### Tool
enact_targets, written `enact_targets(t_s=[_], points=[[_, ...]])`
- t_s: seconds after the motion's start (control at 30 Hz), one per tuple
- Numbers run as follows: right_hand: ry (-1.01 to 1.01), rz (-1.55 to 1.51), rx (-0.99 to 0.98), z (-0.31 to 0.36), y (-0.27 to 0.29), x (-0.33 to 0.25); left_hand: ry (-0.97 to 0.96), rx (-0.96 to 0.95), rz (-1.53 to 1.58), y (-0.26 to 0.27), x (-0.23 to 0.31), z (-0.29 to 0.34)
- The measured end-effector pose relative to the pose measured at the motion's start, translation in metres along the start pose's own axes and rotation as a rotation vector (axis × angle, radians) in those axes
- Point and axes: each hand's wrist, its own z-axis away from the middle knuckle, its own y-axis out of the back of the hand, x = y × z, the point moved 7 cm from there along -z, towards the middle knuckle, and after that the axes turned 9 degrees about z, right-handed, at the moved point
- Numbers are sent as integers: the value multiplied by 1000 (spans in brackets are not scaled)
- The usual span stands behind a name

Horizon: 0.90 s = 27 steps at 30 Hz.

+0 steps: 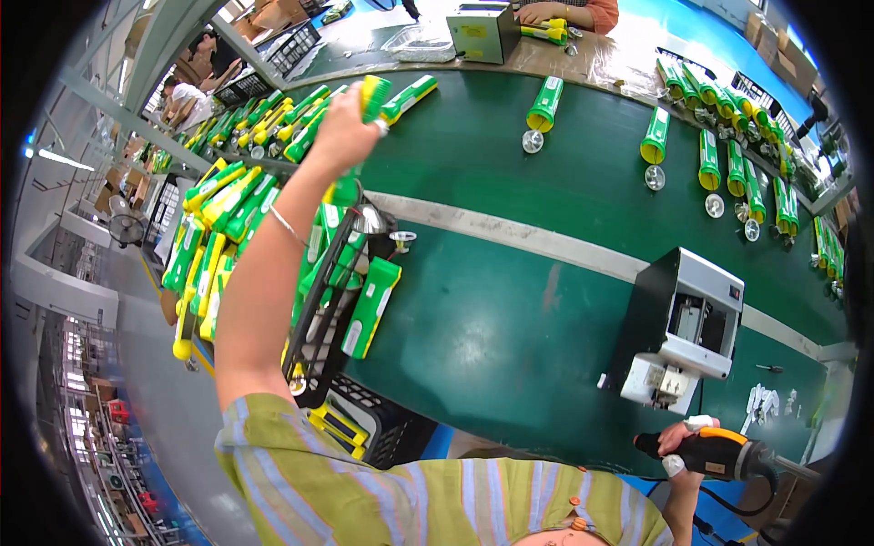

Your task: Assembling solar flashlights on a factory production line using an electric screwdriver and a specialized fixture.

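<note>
My left hand (pixel 344 136) is stretched to the far left over the green work surface, closed around a green and yellow flashlight body (pixel 374 96). Just right of it, another green flashlight body (pixel 410 98) lies on the belt. At the lower right, my right hand (pixel 678 444) is wrapped round a black and orange power screwdriver (pixel 721 453) with a cable. Close to my left forearm, a green flashlight body (pixel 371 308) leans beside a black crate (pixel 320 318) full of similar bodies. A clear round lens part (pixel 402 238) lies by the crate's corner.
A black and silver machine (pixel 685 328) stands on the right of the bench (pixel 510 337). Beyond it, flashlights with clear heads (pixel 655 146) lie along the green belt (pixel 437 164). White small parts (pixel 759 405) lie at the right. A co-worker's hand (pixel 543 13) is across the belt.
</note>
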Motion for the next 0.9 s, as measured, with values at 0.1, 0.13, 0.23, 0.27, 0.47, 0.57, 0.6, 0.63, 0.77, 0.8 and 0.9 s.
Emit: enact_targets(t_s=[0.1,0.13,0.23,0.27,0.47,0.57,0.6,0.63,0.77,0.8,0.9], points=[[-62,4,109,-3,10,-1,54,31,-298,-2,-68,-57],[-69,15,174,-6,11,-5,72,40,-370,-7,-81,-71],[-92,78,169,1,32,11,194,-1,-539,-18,-129,-100],[-101,95,256,1,36,9,214,35,-624,-24,-138,-110],[-45,-53,80,-28,15,-11,345,-313,-602,-136,-175,-159],[-168,-16,104,-24,17,-7,171,-339,-663,-190,-175,-174],[-177,-20,97,-24,15,-7,211,-400,-628,-203,-179,-175],[-182,-21,91,-24,15,-7,249,-456,-589,-215,-179,-177],[-195,-43,67,-26,14,-4,368,-432,-408,-224,-189,-173],[-196,-54,60,-29,14,-3,391,-506,-393,-226,-186,-172],[-205,-90,40,-27,16,-2,321,-629,-244,-216,-141,-156]])
